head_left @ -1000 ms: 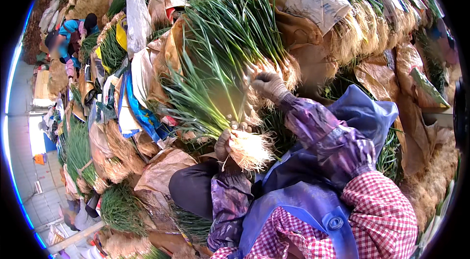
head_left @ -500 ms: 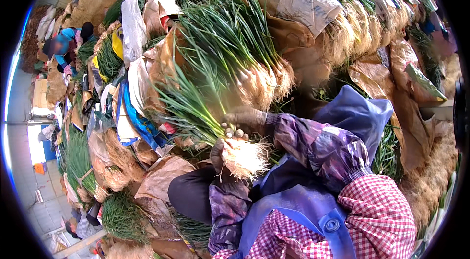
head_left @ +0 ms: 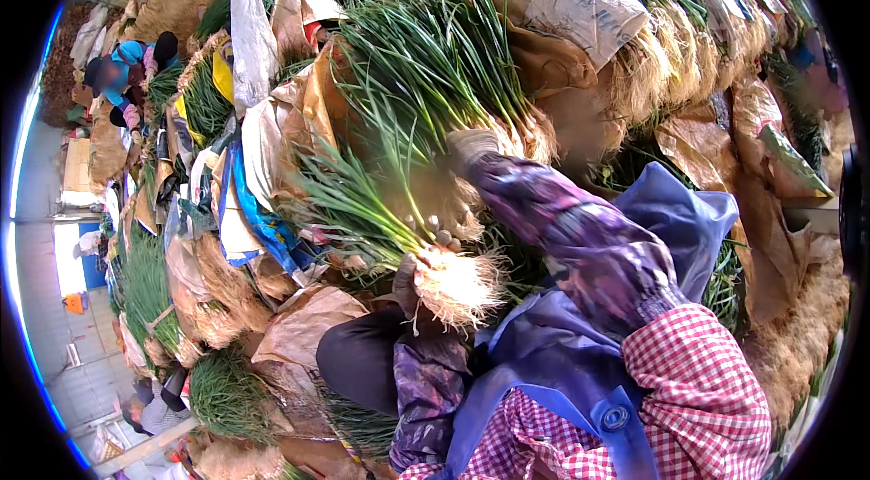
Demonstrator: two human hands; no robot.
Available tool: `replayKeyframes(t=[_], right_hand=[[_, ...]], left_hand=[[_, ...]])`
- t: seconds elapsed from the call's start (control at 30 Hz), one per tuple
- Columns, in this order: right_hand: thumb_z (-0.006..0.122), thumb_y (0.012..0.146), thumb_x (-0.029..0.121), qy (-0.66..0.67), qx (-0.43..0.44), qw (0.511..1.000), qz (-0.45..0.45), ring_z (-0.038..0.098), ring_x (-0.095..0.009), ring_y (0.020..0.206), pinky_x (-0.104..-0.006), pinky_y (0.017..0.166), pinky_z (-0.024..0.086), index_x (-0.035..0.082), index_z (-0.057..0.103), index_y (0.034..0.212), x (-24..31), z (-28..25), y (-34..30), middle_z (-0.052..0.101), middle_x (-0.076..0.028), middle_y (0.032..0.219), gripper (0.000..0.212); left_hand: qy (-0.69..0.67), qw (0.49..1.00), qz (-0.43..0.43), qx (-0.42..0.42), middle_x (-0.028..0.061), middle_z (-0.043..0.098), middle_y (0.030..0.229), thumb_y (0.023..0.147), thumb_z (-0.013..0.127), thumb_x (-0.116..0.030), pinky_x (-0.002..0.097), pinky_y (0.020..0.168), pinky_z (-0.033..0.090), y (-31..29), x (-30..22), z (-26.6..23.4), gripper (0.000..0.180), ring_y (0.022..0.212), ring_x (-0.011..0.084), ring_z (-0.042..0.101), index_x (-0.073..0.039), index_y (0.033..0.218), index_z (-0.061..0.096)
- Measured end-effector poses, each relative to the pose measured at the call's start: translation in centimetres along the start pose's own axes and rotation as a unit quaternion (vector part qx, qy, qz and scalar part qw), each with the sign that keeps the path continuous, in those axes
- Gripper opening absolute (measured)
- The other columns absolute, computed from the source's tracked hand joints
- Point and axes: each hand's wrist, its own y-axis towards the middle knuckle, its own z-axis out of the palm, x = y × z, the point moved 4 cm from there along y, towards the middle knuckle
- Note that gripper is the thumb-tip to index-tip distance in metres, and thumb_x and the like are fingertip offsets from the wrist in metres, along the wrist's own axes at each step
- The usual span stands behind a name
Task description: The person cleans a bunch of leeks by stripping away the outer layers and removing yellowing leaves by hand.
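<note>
My left hand (head_left: 406, 282), in a dark glove, is closed round a bunch of green onions (head_left: 460, 290). Its fingertips show above the stems, the pale stringy roots point right, and the long green leaves fan out to the upper left. Just beyond lies a larger heap of green onions (head_left: 453, 63), roots toward the right. Against the root end of that heap is my right hand (head_left: 471, 146), also gloved, with the arm stretched forward. Its fingers are hidden, so I cannot tell whether they grip any stems.
Several rows of rooted green onions surround me, partly under paper sacks (head_left: 584, 9). A crumpled brown sack (head_left: 308, 326) lies left of my knee. A blue plastic sheet (head_left: 254, 208) sits among the bundles. At far left, another person (head_left: 127, 72) bends over the onions.
My right hand has left the held bunch and moved forward to the larger heap. The left hand keeps the bunch in nearly the same place.
</note>
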Motion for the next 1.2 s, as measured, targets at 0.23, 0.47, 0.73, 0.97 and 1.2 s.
replayKeyframes(t=[0.23, 0.47, 0.73, 0.97, 1.2], right_hand=[[0.067, 0.077, 0.035, 0.363, -0.042, 0.924, -0.114, 0.061, -0.019, 0.069, -0.0317, 0.064, 0.051, 0.005, 0.060, 0.086, -0.4, -0.8, -5.1, 0.060, -0.009, 0.070, 0.032], [0.063, 0.087, 0.029, 0.504, 0.215, 0.833, -0.076, 0.062, -0.015, 0.091, -0.0299, 0.079, 0.050, 0.004, 0.066, 0.102, 0.1, 2.2, -13.1, 0.067, -0.011, 0.092, 0.029], [0.061, 0.087, 0.039, 0.522, 0.269, 0.789, -0.180, 0.061, -0.016, 0.072, -0.0295, 0.067, 0.051, 0.004, 0.058, 0.115, 2.0, 5.1, -10.9, 0.066, -0.009, 0.090, 0.045], [0.056, 0.083, 0.040, -0.173, 0.277, 0.941, -0.090, 0.064, -0.026, 0.069, -0.0390, 0.059, 0.050, 0.013, 0.069, 0.094, -5.2, 10.0, -10.0, 0.066, -0.009, 0.081, 0.032], [0.066, 0.078, 0.024, 0.010, 0.013, 1.000, -0.006, 0.066, -0.024, 0.077, -0.0397, 0.065, 0.051, 0.006, 0.068, 0.088, -0.8, -1.2, -4.1, 0.066, -0.008, 0.078, 0.021]], left_hand=[[-0.052, 0.993, -0.104, 0.004, 0.0141, 0.054, 0.102, 0.087, 0.056, -0.025, 0.0418, 0.072, 0.051, 0.4, -0.9, -1.9, 0.038, 0.085, 0.0255, 0.056, -0.005, 0.118, 0.046], [-0.005, 0.993, -0.085, -0.078, 0.0168, 0.055, 0.102, 0.084, 0.058, -0.021, 0.0458, 0.082, 0.048, 0.2, -0.1, -3.1, 0.032, 0.093, 0.0309, 0.056, -0.001, 0.108, 0.050], [0.007, 0.996, -0.088, -0.007, 0.0147, 0.051, 0.107, 0.083, 0.061, -0.024, 0.0447, 0.089, 0.043, -0.5, -0.4, -1.2, 0.032, 0.101, 0.0277, 0.051, -0.004, 0.105, 0.049], [0.031, 0.999, -0.033, -0.002, 0.0149, 0.053, 0.108, 0.084, 0.059, -0.017, 0.0455, 0.093, 0.042, -1.3, -1.6, -1.6, 0.046, 0.106, 0.0284, 0.050, -0.005, 0.126, 0.043], [-0.033, 0.991, -0.094, -0.094, 0.0230, 0.055, 0.105, 0.086, 0.058, -0.029, 0.0481, 0.088, 0.044, -0.2, -1.2, -6.6, 0.039, 0.099, 0.0320, 0.053, 0.004, 0.107, 0.052]])
